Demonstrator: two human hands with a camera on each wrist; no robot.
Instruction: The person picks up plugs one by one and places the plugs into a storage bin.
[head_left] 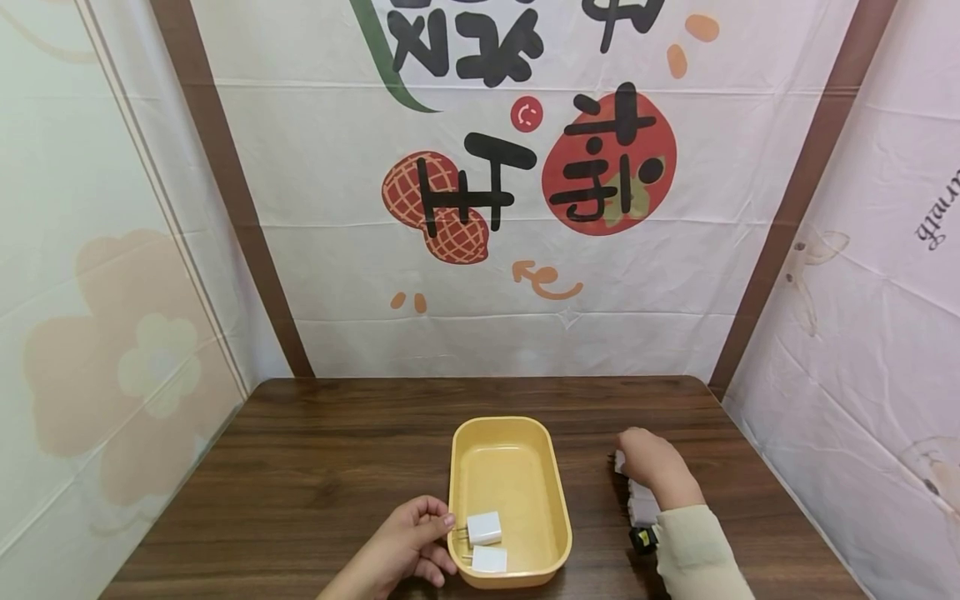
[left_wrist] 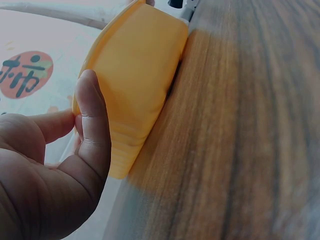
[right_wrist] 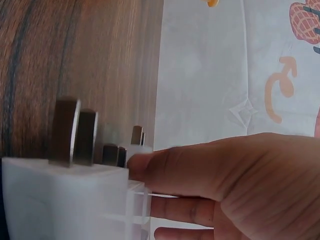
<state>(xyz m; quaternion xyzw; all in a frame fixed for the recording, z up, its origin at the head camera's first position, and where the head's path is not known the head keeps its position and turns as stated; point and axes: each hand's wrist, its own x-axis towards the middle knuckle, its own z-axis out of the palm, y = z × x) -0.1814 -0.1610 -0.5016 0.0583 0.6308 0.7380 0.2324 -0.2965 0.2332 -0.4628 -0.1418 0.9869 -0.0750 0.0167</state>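
Observation:
A yellow plastic bin (head_left: pixel 510 475) stands on the table, with two white plug-in chargers (head_left: pixel 483 528) lying at its near end. My left hand (head_left: pixel 412 537) pinches the bin's left rim between thumb and fingers, which the left wrist view shows against the bin's side wall (left_wrist: pixel 135 65). To the right of the bin, my right hand (head_left: pixel 656 462) is at the far end of a row of white chargers (head_left: pixel 642 504). Its thumb (right_wrist: pixel 145 165) and fingers grip a charger there, partly hidden by the hand. Metal prongs of a nearer charger (right_wrist: pixel 65 200) stick out in the right wrist view.
A black item with a yellow-green mark (head_left: pixel 642 540) sits at the near end of the charger row. The dark wood-grain table (head_left: pixel 337 433) meets a printed cloth (head_left: pixel 337 275) at its back, and cloth hangs on both sides.

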